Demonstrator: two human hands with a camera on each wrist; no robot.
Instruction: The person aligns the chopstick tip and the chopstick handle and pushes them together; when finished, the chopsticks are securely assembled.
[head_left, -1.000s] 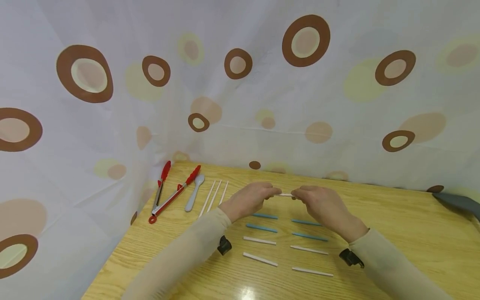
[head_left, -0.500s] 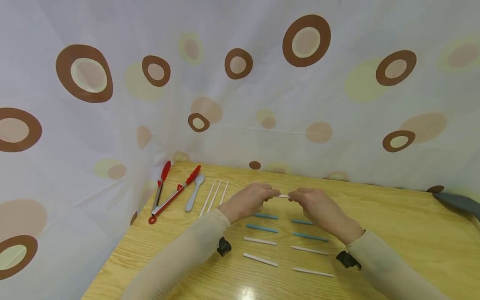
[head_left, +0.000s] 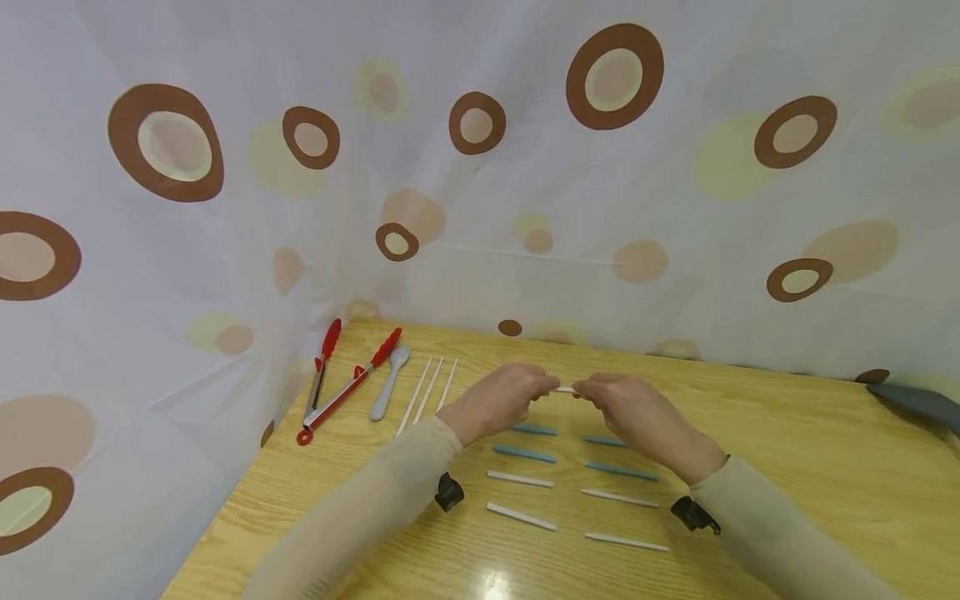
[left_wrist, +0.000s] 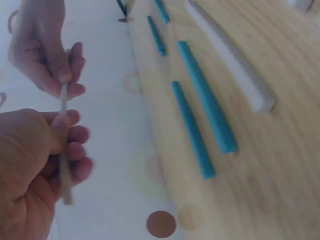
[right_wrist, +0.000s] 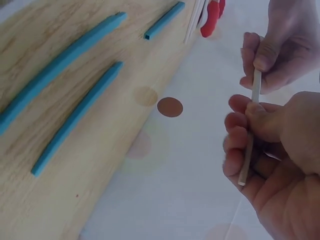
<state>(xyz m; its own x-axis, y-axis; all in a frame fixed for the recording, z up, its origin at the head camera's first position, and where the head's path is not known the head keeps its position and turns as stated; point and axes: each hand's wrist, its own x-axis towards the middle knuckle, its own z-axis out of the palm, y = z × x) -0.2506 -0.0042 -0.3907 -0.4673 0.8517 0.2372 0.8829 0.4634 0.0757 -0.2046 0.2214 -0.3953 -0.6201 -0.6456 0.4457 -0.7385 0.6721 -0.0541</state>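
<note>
Both hands hold one thin white stick (head_left: 566, 390) level above the far part of the table. My left hand (head_left: 498, 400) pinches it between thumb and curled fingers, and its tail sticks out past the palm in the left wrist view. A short way to the right, my right hand (head_left: 637, 421) pinches the same stick (right_wrist: 256, 90). Only a small stretch shows between the hands. Below them, short blue sticks (head_left: 525, 454) and short white sticks (head_left: 521, 517) lie in two columns. The right hand partly hides one blue stick (head_left: 603, 441).
At the left lie red-tipped tongs (head_left: 345, 400), a pale grey spoon (head_left: 390, 383) and three longer white sticks (head_left: 427, 392). A dark grey object (head_left: 918, 406) is at the far right. A patterned sheet (head_left: 562, 208) hangs behind the wooden table (head_left: 787, 467).
My right hand has shifted slightly left, closer to the left hand, so less of the white stick shows between them. The left hand stays nearly still. The sticks on the table have not moved.
</note>
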